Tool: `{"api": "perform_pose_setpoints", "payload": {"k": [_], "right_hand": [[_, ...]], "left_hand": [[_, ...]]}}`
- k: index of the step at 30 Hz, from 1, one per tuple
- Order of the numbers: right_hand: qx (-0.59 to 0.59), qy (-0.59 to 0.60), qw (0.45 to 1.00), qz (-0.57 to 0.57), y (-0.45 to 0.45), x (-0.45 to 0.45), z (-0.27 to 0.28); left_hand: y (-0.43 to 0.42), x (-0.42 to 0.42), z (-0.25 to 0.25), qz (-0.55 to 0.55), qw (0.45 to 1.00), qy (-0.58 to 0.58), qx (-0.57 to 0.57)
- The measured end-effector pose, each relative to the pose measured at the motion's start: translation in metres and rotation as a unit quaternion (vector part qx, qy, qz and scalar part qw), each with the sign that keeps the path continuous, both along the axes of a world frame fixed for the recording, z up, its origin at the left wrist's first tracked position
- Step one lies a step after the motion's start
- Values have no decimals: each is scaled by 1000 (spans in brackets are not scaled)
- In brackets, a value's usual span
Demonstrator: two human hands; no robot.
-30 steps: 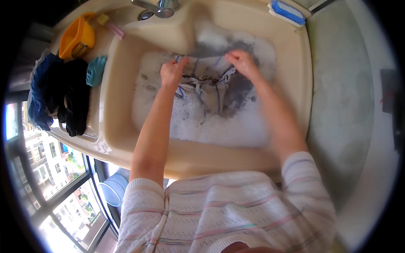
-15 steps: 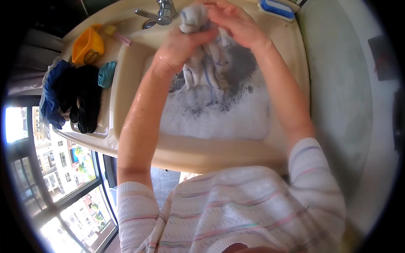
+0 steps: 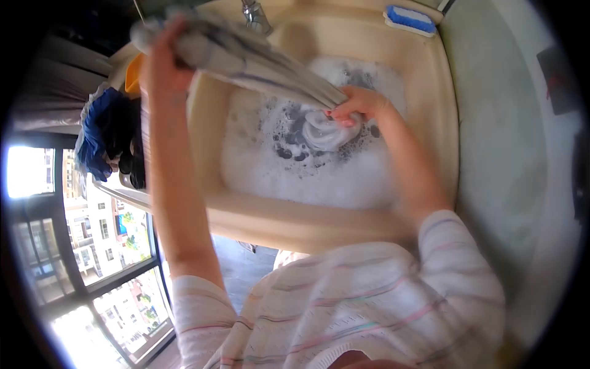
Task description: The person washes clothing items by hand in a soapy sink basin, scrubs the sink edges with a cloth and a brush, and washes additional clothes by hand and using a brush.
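A light cloth with dark stripes is stretched on a slant above the beige sink. My left hand, raised at the upper left and blurred, is closed around its upper end. Lower down, over the suds, my right hand is closed on the cloth. Beneath the right hand a bunched part of the cloth lies in the foamy water.
Dark and blue clothes lie on the ledge left of the sink, with an orange container behind them, partly hidden by my left arm. A faucet and a blue-and-white brush are at the back.
The left hand has moved up and left with one end of the cloth, and the right hand has come down toward the water. The cloth, bunched before, is now drawn out long between them.
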State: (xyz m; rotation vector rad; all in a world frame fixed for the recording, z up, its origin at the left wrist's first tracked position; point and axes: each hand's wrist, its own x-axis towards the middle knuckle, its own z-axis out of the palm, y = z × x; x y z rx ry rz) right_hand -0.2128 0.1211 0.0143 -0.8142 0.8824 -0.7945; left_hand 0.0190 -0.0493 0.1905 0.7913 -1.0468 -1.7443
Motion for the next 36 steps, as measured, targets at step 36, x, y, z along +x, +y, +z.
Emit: {"api": "perform_pose_setpoints", "payload": {"k": [36], "right_hand": [[-148, 564, 752, -309, -59, 86, -68]], "left_hand": [[87, -64, -269, -51, 918, -26, 392]]}}
